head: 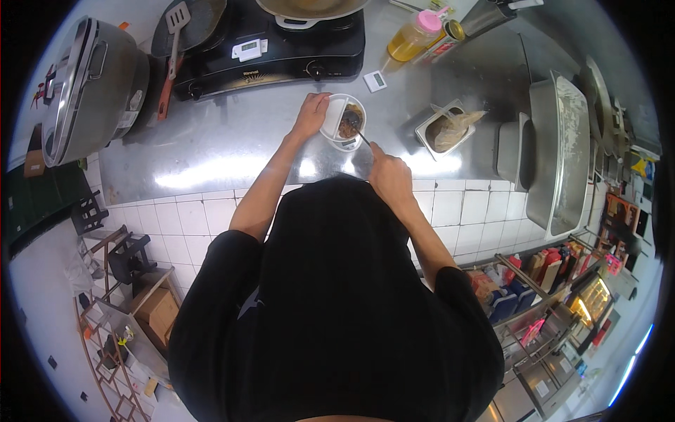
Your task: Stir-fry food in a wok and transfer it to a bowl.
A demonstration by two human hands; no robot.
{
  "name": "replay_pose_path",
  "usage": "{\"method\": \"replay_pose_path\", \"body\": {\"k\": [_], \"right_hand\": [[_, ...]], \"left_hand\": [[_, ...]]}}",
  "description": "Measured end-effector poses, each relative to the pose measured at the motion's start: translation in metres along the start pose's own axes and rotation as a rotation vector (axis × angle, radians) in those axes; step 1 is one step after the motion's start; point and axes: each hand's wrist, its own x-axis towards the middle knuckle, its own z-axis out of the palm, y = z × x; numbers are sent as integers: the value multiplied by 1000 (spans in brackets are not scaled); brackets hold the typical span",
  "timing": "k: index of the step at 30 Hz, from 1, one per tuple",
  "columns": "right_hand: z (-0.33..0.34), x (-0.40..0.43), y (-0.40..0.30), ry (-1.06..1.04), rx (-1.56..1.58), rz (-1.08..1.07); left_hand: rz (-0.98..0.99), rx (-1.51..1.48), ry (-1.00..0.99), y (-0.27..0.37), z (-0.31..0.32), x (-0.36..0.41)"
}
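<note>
A round white bowl with a divider (331, 117) sits over a small white kitchen scale (348, 146) on the steel counter. My left hand (312, 113) grips the bowl's left rim. Brown food (348, 128) fills part of the bowl's right compartment. My right hand (389, 174) holds a thin dark handle, whose dark spoon-like end (351, 119) rests in the food. To the right stands a small steel container (445, 132) with a plastic bag of brown contents (453, 129) in it. A white digital timer (375, 81) lies above and right of the bowl.
A black two-burner gas stove (274, 68) bears a pan (314, 8) and a griddle with a slotted turner (178, 18). A large rice cooker (100, 95) stands at left. Behind the timer is a pink-lidded oil jar (406, 42). Steel pans (559, 153) stand at right.
</note>
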Motion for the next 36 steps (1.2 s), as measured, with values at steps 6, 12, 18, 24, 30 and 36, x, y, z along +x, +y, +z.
{"method": "replay_pose_path", "body": {"k": [6, 12, 18, 24, 30, 36], "right_hand": [[0, -5, -4, -59, -10, -3], [-17, 1, -1, 88, 113, 7], [-35, -10, 9, 78, 368, 54], [-11, -19, 29, 168, 274, -50], [0, -21, 37, 197, 173, -106], [9, -22, 41, 178, 141, -133]], "left_hand": [[4, 3, 13, 5, 4, 5], [7, 23, 19, 6, 4, 13], [-69, -12, 120, -6, -21, 0], [-210, -68, 239, -23, -65, -27], [-275, -167, 276, -13, -77, -40], [-257, -162, 284, -11, -74, -45]]}}
